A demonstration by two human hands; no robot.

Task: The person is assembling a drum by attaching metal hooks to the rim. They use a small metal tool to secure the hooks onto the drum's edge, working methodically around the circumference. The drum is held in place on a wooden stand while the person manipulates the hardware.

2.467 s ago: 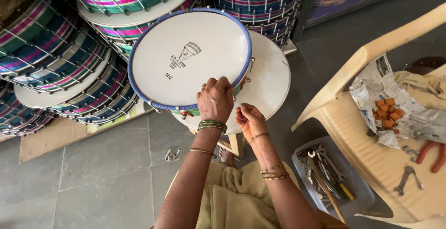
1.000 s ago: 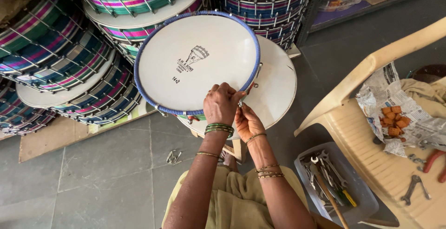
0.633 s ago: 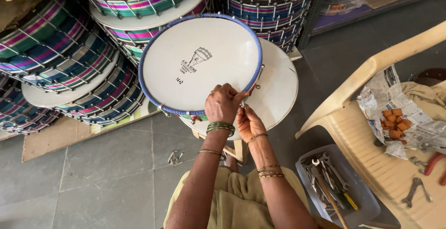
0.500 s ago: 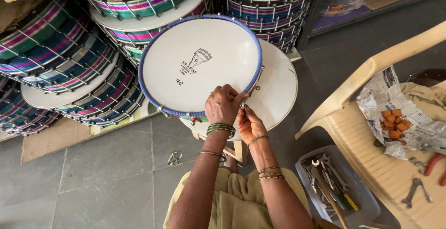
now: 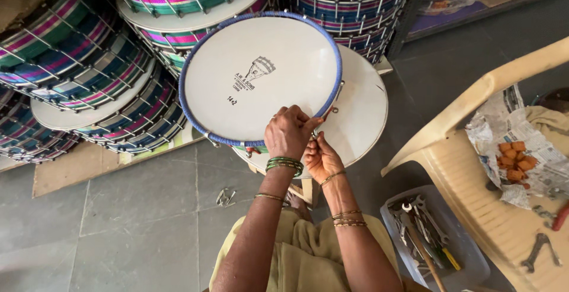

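Observation:
A drum with a white head and blue rim [image 5: 255, 72] lies tilted in front of me, resting on a second white-headed drum [image 5: 361, 111]. My left hand [image 5: 289, 131] grips the near edge of the blue rim, fingers curled over it. My right hand [image 5: 320, 157] sits just below and right of it, fingers pinched on a small metal fitting at the rim's edge. Both wrists wear bangles. What the fingers pinch is mostly hidden.
Stacks of striped drums [image 5: 89, 72] fill the left and back. A cream plastic chair [image 5: 498, 203] at right holds newspaper with orange blocks [image 5: 514, 160] and spanners. A grey tray of tools [image 5: 430, 235] sits on the floor. Small metal hooks [image 5: 225, 197] lie on the tiles.
The view has shifted slightly, so the drum sits a little further right. My hands have stayed at the drum's near rim, the right hand working just under the left.

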